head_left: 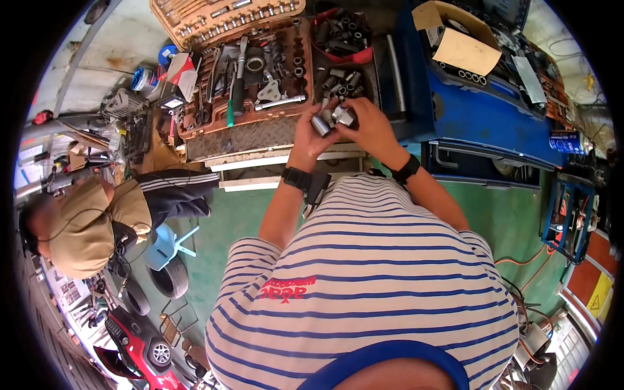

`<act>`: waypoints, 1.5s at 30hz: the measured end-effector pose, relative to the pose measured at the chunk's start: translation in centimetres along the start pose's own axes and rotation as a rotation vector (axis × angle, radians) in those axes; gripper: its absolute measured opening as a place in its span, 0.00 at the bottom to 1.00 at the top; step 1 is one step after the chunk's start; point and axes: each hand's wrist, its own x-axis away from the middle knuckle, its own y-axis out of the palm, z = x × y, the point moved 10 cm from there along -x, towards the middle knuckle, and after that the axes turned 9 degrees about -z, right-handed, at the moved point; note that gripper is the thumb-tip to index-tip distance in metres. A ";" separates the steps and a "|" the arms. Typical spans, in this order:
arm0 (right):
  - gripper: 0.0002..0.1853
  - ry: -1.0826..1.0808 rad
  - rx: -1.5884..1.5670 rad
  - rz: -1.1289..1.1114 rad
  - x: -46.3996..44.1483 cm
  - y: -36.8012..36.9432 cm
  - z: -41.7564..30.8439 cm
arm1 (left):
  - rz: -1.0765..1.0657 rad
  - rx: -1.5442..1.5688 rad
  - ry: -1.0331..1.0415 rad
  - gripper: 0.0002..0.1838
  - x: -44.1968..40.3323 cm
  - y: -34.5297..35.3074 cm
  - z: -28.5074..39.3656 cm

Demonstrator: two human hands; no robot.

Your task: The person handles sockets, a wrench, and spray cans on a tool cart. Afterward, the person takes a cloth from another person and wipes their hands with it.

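At the front edge of the workbench, my left hand (307, 140) is closed around a shiny cylindrical socket (320, 126). Close beside it, my right hand (375, 132) grips another metal socket (344, 117), and the fingers of both hands nearly meet. More metal may be tucked between my fingers, but I cannot make it out. Just beyond the hands is a dark tray (359, 95) of loose sockets. A red bin (369, 54) filled with sockets stands behind it. To the left lies an orange tool case (188, 133) with a ratchet (240, 67), wrenches and a green-handled screwdriver (230, 114).
A blue tool cabinet (416, 84) on the right carries an open cardboard box (465, 52). At the left, a person (84, 227) sits near a light-blue stool (166, 247) and tyres (170, 279). A red car (136, 344) stands farther off. An orange hose (530, 260) crosses the green floor.
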 end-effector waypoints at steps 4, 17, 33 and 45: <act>0.26 0.284 -0.090 -0.022 0.2 1.5 6.2 | 0.409 -0.136 0.100 0.20 0.3 -2.3 0.7; 0.18 -0.045 0.167 0.043 0.6 1.7 4.4 | 0.579 -0.338 -0.142 0.02 -0.4 -1.8 1.1; 0.10 0.661 -0.158 -0.012 19.7 -3.7 5.7 | 0.295 -2.415 -0.145 0.32 -1.5 1.5 1.4; 0.11 0.490 -0.095 0.262 20.9 -18.6 6.9 | 0.456 -2.852 -0.150 0.35 -3.6 7.1 -0.4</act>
